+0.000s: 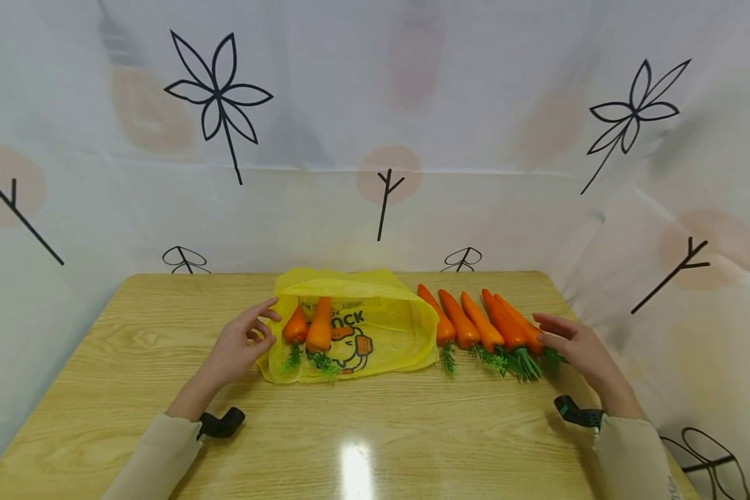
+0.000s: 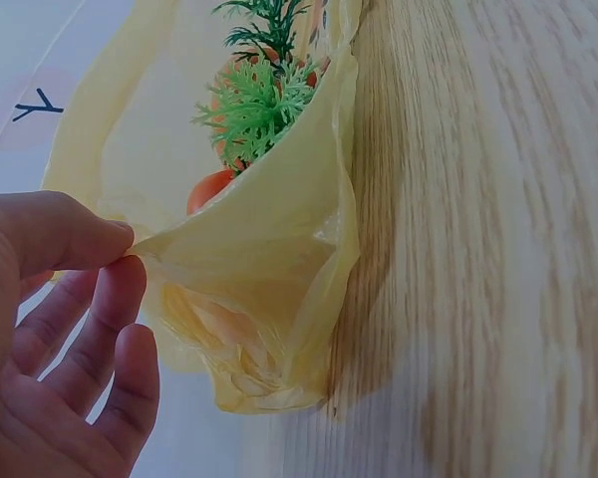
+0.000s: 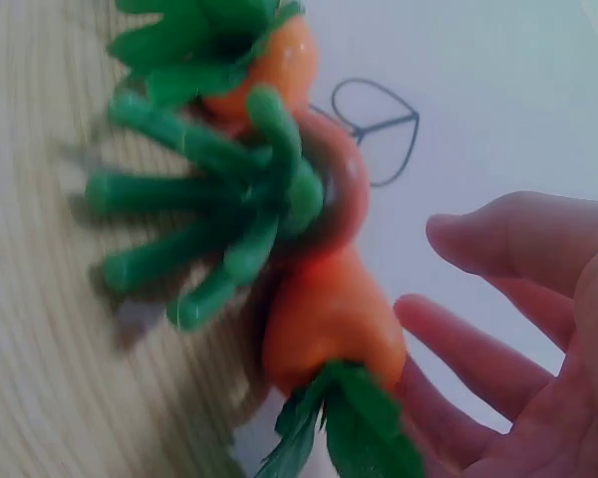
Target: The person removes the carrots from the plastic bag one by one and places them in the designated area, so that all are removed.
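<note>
A yellow plastic bag (image 1: 400,340) lies on the table with its mouth spread toward me. Inside it are two carrots, a short one (image 1: 296,326) at the left and a longer one (image 1: 319,330) beside it. My left hand (image 2: 60,319) pinches the bag's left edge between thumb and index finger. Right of the bag several orange carrots (image 1: 489,333) lie in a row, their green tops toward me. My right hand (image 1: 578,347) is at the row's right end, close to the outermost carrot (image 3: 334,324), fingers loosely bent; the right wrist view shows it beside that carrot.
The wooden table (image 1: 387,430) extends in front of the bag and to both sides. A white cloth (image 1: 325,125) with line-drawn plants hangs behind it and at the sides. Black wrist cameras (image 1: 222,422) are strapped over both sleeves.
</note>
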### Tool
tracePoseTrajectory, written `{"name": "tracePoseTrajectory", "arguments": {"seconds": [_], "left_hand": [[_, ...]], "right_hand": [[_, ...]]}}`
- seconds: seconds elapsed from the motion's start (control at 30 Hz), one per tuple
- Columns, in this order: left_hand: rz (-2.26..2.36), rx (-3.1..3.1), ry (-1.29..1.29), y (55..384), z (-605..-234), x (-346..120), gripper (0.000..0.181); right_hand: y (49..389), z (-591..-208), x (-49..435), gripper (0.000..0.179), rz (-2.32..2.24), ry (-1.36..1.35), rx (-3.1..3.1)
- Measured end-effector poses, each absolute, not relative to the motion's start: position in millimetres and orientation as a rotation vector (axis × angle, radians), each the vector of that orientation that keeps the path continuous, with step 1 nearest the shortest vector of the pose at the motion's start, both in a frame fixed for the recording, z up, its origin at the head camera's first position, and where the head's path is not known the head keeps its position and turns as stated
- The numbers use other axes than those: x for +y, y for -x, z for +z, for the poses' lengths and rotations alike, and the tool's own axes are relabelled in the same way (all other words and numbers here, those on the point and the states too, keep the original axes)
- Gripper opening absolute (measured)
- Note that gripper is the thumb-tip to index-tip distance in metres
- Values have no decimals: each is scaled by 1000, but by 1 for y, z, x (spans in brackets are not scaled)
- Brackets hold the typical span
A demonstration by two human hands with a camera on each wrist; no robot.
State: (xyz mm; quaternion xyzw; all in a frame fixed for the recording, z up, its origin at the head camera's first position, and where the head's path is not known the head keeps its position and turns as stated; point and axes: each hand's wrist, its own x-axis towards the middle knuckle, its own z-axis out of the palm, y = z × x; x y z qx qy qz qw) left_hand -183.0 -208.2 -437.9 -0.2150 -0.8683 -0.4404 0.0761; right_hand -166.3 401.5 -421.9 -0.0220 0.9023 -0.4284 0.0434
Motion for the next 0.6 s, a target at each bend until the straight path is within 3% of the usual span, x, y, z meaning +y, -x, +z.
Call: {"name": "tracePoseTrajectory", "arguments": {"seconds": [0.6], "left_hand": [[-1329,-2595,652,185,-439,-208,68]], "right_hand": [[161,-395,345,49,-1368,231,2803]]}}
